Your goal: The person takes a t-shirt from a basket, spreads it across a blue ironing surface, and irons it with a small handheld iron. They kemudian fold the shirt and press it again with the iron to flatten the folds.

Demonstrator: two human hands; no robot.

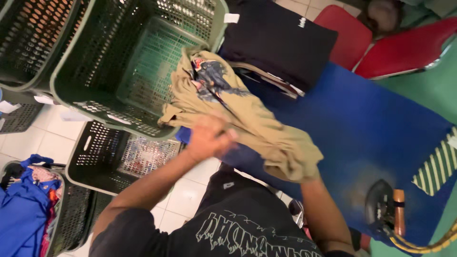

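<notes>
At blue table's left edge, both hands, left & right, grip tan shirt, partly bunched, unfolded; iron idle nearby.

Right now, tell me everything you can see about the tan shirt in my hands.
The tan shirt is a soft, cotton-looking tee, khaki in colour, with a dark blue and red graphic print on it. It is crumpled and stretched diagonally, partly blurred. Its upper end drapes over the rim of the green laundry basket; the rest hangs above the blue ironing surface. The left hand grips its middle, and the right hand is hidden under the bunched lower end.
</notes>
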